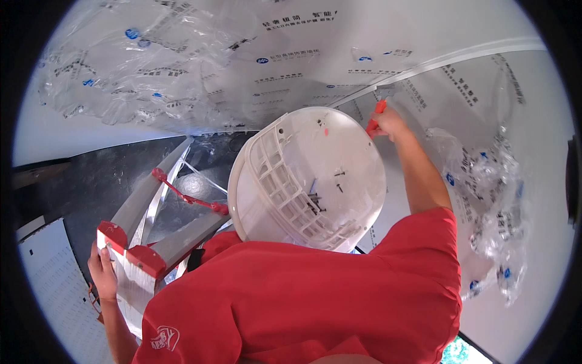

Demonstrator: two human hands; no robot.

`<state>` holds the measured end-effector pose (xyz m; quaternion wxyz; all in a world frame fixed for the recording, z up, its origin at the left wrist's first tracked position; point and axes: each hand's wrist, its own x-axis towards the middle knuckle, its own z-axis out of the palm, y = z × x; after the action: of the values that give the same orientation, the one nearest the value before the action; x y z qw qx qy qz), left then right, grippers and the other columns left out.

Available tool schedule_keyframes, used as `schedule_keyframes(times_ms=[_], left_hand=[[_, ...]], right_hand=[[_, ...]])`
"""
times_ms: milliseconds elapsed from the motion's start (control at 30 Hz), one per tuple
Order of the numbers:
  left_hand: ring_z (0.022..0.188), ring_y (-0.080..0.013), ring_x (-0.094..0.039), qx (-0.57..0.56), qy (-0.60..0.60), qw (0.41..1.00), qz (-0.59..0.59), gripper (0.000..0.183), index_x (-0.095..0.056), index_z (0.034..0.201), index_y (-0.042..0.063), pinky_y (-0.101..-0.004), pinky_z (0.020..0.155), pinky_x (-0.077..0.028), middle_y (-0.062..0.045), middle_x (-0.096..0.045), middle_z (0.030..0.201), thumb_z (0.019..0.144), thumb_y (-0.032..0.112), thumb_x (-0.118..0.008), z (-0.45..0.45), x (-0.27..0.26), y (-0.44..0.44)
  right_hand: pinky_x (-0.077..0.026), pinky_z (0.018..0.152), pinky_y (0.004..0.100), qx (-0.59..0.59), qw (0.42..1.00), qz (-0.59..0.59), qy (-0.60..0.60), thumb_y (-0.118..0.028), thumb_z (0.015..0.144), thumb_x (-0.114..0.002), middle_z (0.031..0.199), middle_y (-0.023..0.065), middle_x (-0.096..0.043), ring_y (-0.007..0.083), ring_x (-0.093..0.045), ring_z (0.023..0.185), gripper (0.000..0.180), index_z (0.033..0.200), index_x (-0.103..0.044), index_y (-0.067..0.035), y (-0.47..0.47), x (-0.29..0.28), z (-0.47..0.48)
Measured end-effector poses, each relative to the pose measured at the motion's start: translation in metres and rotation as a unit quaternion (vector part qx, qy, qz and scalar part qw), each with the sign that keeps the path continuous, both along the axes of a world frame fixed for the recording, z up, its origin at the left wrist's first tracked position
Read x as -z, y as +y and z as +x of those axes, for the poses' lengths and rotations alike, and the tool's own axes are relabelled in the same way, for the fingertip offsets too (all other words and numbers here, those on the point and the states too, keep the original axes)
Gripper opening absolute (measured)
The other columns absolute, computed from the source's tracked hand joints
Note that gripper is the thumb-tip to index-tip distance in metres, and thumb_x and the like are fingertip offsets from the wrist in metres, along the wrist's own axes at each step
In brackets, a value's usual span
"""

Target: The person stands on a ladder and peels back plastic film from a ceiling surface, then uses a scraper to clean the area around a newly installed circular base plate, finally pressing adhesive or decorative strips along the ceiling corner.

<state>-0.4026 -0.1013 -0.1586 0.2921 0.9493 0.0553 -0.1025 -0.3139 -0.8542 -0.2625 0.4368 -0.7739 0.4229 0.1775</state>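
Note:
My right hand [388, 124] is closed around the orange handle of a putty knife [378, 114]. Its wide metal blade lies at the white trim strip [459, 57] where two film-covered panels meet. My left hand [103, 273] grips the side of the aluminium stepladder's top [132, 278], beside its red plastic caps. In front of my torso, between both arms, is a round white plastic bucket [241, 182]. Several dark screws [315, 202] lie inside it, near a white plastic grid [277, 159]. How the bucket is supported is hidden.
Crumpled clear protective film [150, 68] hangs at upper left, and more film [493, 182] hangs at right. A red hinged brace [186, 198] joins the ladder's legs above the dark floor [113, 168]. A white perforated panel [59, 291] stands at lower left.

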Motion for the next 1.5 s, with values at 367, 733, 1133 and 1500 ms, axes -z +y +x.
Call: schedule_keyframes(times_ms=[367,733,1133,1500], left_hand=[[0.115,-0.0236,-0.053,-0.041,0.036,0.998,0.028,0.052,-0.045,0.132,-0.006,-0.0338,0.098,-0.039,-0.017,-0.057,0.125,0.1,0.035,-0.038,-0.018,0.01,0.055],[0.117,-0.0224,-0.051,-0.063,0.042,0.997,-0.03,0.064,-0.04,0.137,-0.005,-0.035,0.099,-0.039,-0.015,-0.055,0.127,0.098,0.046,-0.037,-0.019,0.006,0.059],[0.11,-0.0208,-0.054,-0.082,0.046,0.995,-0.043,0.08,-0.036,0.14,-0.005,-0.0345,0.094,-0.043,-0.014,-0.056,0.122,0.094,0.061,-0.038,-0.021,0.005,0.056],[0.121,-0.0214,-0.048,-0.086,0.055,0.993,-0.054,0.069,-0.033,0.143,0.0,-0.0357,0.101,-0.04,-0.011,-0.048,0.134,0.096,0.051,-0.043,-0.037,0.006,0.089]], right_hand=[[-0.06,0.06,0.032,0.115,0.979,0.166,-0.018,-0.017,0.093,-0.058,0.087,0.0162,-0.063,0.0253,-0.066,0.069,0.024,0.093,-0.054,0.007,-0.033,0.181,0.032],[-0.062,0.064,0.0302,0.148,0.963,0.225,0.003,-0.019,0.094,-0.058,0.095,0.019,-0.06,0.0283,-0.067,0.078,0.03,0.097,-0.05,0.01,-0.035,0.224,0.047],[-0.06,0.074,0.0261,0.123,0.969,0.213,0.012,-0.021,0.095,-0.057,0.1,0.0174,-0.06,0.0232,-0.067,0.084,0.032,0.101,-0.051,0.01,-0.04,0.246,0.046],[-0.06,0.071,0.0258,0.172,0.957,0.234,-0.008,-0.019,0.093,-0.06,0.102,0.018,-0.059,0.0238,-0.066,0.083,0.032,0.104,-0.05,0.01,-0.028,0.236,0.062]])
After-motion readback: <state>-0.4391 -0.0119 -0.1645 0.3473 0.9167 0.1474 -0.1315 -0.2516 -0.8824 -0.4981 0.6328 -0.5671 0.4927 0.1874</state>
